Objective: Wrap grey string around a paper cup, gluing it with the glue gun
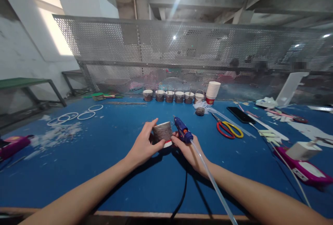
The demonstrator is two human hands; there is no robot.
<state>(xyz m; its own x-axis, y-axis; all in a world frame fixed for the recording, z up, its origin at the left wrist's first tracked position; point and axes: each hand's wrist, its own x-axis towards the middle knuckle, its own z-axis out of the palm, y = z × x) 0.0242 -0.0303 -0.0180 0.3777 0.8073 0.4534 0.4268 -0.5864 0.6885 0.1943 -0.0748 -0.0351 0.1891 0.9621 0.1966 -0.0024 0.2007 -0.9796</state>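
Observation:
Near the middle of the blue table, my left hand [145,143] is closed around a paper cup [162,133] wound with grey-brown cord. The cup tilts, and a red and white band shows at its lower end. My right hand [191,150] grips a blue hot glue gun [182,129], its nozzle pointing up and away. A long clear glue stick [212,180] trails from the gun's rear toward me. The right fingertips also touch the cup's lower right edge. The glue gun's handle is mostly hidden by the right hand.
Several cord-wrapped cups [179,96] line the back edge beside a stack of paper cups [213,91]. Right of centre lie scissors [230,129], a black phone [240,114] and a magenta power strip [304,169]. White rings [68,117] and scraps [56,136] lie left.

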